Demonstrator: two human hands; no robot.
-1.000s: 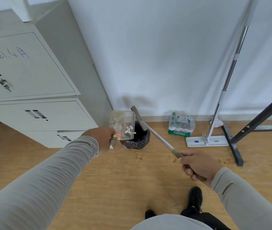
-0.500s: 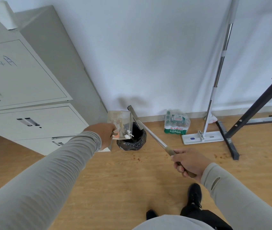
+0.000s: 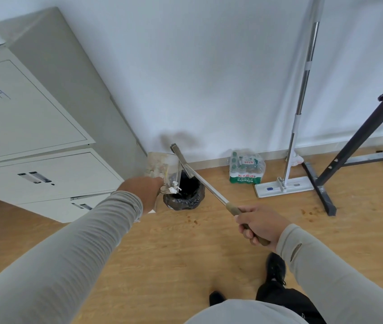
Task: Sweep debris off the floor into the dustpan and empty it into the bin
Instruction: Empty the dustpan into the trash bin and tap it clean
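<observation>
My left hand (image 3: 143, 189) grips the clear plastic dustpan (image 3: 160, 167), tilted up over the black-lined bin (image 3: 184, 198) by the wall. White scraps of debris (image 3: 174, 187) sit at the dustpan's lower edge above the bin's mouth. My right hand (image 3: 259, 223) grips the brown handle of the broom (image 3: 203, 183). Its metal shaft slants up-left across the bin, and the broom head is raised near the dustpan against the wall.
A grey filing cabinet (image 3: 45, 141) stands left of the bin. A pack of water bottles (image 3: 246, 168), a flat mop (image 3: 284, 187) and a black metal stand (image 3: 349, 150) line the wall at right. Small brown specks (image 3: 192, 220) dot the wooden floor. My shoe (image 3: 277, 268) is below.
The dustpan has tipped further over the bin and moved slightly closer to the wall. The broom head stays raised beside it. The view has tilted upward.
</observation>
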